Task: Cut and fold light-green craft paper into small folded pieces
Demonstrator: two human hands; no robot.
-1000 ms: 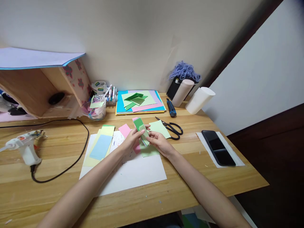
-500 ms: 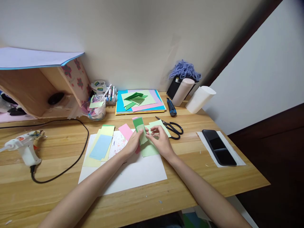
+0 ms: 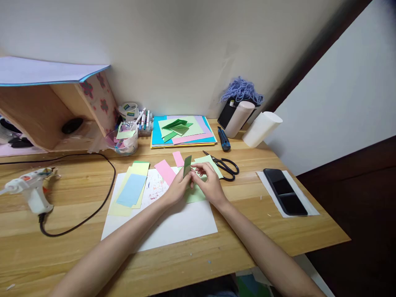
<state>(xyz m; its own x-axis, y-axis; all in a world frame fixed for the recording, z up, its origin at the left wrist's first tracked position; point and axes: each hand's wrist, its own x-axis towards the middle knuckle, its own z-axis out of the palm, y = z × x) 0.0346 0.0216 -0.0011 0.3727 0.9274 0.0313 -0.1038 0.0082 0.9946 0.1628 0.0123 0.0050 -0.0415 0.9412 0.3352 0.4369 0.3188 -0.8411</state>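
Observation:
Both my hands meet over the middle of the wooden desk [image 3: 247,231]. My left hand [image 3: 176,187] and my right hand [image 3: 208,181] pinch a small folded green paper piece [image 3: 187,166], which stands upright on edge between the fingertips. Under the hands lie a light green sheet [image 3: 194,194] and a large white sheet [image 3: 182,222]. Pink strips [image 3: 165,170] lie just left of the hands. A stack of yellow, green and blue paper [image 3: 131,189] lies farther left.
Black scissors [image 3: 225,166] lie right of my hands. A phone [image 3: 284,192] rests on white paper at the right. A glue gun [image 3: 29,189] with its black cord [image 3: 93,210] lies at the left. Coloured paper stack [image 3: 182,132], blue cutter [image 3: 223,139], markers and rolls line the back.
The green paper piece went from tilted in my hands to standing upright on edge. My right hand moved from beneath it to pinching it at the top.

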